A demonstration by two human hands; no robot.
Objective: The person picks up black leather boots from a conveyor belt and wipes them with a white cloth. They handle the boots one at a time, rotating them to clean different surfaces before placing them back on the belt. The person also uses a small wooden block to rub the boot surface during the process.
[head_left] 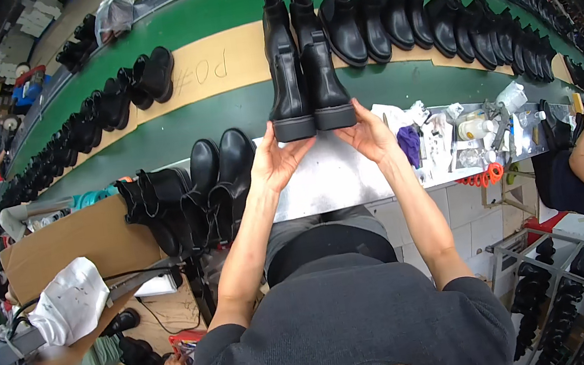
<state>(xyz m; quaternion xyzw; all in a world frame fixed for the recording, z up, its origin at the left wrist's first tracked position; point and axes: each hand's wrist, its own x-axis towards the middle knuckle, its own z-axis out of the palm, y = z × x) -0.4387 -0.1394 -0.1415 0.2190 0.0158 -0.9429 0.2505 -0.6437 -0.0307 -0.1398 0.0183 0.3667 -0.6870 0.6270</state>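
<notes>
Head camera, looking down over the person's grey-sleeved arms at a metal workbench (336, 176) set along a green conveyor belt (223, 117).

Left hand (275, 161): fingers spread and curled up against the outer side of the sole of the left boot of a pair of black ankle boots (307, 91). It braces the boot; it is not wrapped around it.

Right hand (369, 134): mirrors the left, palm inward, fingers spread against the outer sole of the right boot. The two hands press the pair together from either side.

Position of the pair: held side by side, heels and thick soles toward the person, toes toward the belt, at the far edge of the bench where it meets the conveyor. Whether the soles rest on the bench edge or are just lifted clear cannot be told. Holding from both flanks keeps the two boots aligned and level, heels flush, so they can be compared or moved as one unit.

Surroundings: a long row of finished black boots (403, 17) stands on a tan strip along the belt, in pairs, toes pointing away. A cluster of further black boots (196, 188) stands at the left end of the bench, just beside the left forearm. To the right, bottles and small tools (482, 129) crowd the bench, clear of the hands. A cardboard box (70, 247) sits lower left. Another seated worker (582, 171) occupies the right station.
</notes>
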